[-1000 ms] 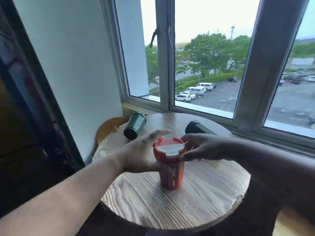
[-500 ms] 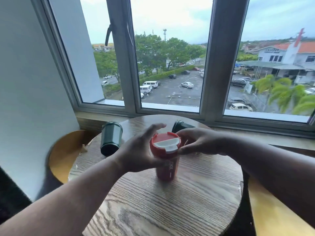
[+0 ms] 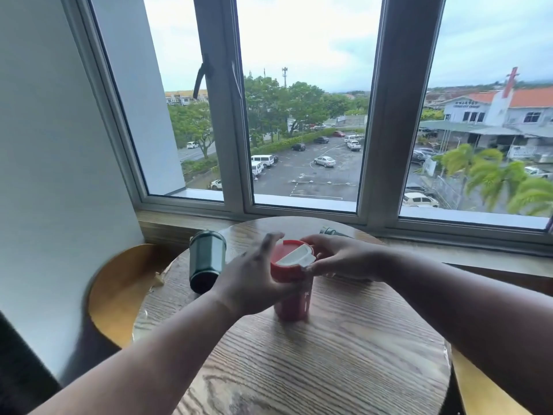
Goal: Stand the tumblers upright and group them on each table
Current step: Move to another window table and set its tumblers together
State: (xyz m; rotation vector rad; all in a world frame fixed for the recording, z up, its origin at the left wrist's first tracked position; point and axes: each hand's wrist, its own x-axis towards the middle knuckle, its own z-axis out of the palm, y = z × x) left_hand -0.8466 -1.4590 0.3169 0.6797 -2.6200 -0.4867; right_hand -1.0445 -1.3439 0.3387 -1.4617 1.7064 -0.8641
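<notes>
Tumbler, red [image 3: 291,295], stands upright mid-surface [image 3: 344,354], left hand [image 3: 254,277] curled round its side and right hand [image 3: 338,259] pinching the lid rim: release only once the base sits flat, then right the green tumbler [image 3: 206,259] lying alongside.

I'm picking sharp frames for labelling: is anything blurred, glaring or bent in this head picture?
In the head view the left hand and the red tumbler are smeared by motion, as are the palms outside at the right; the green tumbler is only slightly soft; the window frame leans from wide-angle distortion; the bright sky is washed out; the table shows crisp grain.
</notes>
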